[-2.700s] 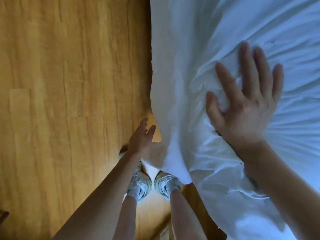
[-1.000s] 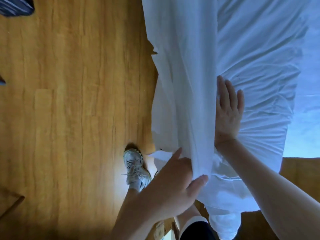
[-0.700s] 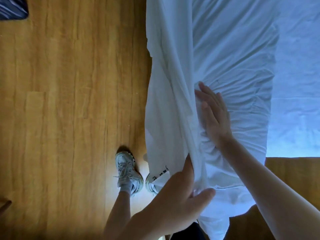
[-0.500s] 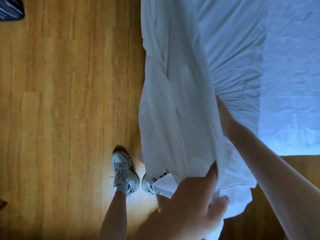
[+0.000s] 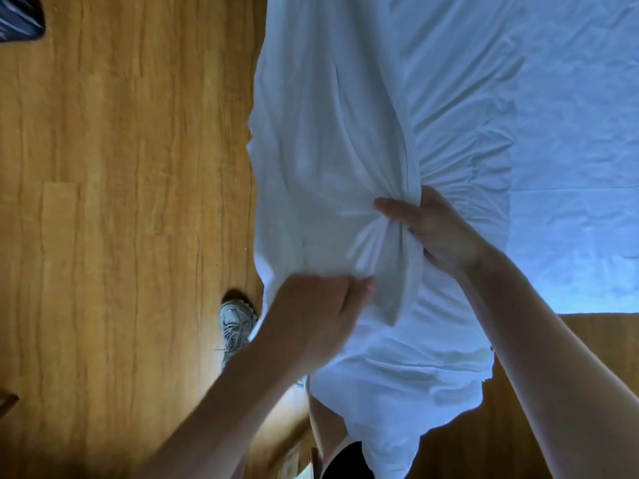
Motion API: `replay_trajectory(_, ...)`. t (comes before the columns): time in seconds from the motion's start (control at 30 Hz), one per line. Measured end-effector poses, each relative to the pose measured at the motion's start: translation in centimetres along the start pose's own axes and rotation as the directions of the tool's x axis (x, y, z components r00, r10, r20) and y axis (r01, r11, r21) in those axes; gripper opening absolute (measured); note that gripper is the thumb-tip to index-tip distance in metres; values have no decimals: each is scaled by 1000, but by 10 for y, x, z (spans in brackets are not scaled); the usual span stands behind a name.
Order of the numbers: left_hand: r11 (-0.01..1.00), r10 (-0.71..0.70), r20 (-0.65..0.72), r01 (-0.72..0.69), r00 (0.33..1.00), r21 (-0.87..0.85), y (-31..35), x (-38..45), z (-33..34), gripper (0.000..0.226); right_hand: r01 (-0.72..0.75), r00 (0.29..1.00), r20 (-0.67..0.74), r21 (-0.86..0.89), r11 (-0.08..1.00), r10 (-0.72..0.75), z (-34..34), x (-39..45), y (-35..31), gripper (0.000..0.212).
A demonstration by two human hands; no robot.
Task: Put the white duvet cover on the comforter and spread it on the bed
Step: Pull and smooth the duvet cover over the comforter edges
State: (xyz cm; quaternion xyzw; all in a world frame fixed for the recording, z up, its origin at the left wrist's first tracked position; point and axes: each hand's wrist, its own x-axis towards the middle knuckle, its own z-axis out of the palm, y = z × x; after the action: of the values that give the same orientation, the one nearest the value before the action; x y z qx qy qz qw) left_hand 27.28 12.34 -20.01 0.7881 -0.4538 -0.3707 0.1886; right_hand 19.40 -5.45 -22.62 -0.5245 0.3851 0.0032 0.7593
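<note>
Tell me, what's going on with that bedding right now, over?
Right hand grips a bunched fold of the duvet cover. Left hand pinches its lower edge. Cover hangs off the bed, not spread. Nothing in the way.

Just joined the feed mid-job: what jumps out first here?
The white duvet cover fills the middle, hanging off the bed's edge over the wood floor. The right hand grips a bunched twist of it at centre, and the left hand, blurred, grips the fabric just below. A sneaker shows beneath.
</note>
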Motion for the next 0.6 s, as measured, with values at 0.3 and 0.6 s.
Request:
replay_trajectory(0.3,848,-443,153,468,883,-249,-70,60,-1,23,5,989,-130,478,878,65,1,-8,5,27)
replay_trajectory(0.6,861,-508,336,486,793,153,-86,67,12,53,-19,977,-185,423,906,106,13,-7,4,50)
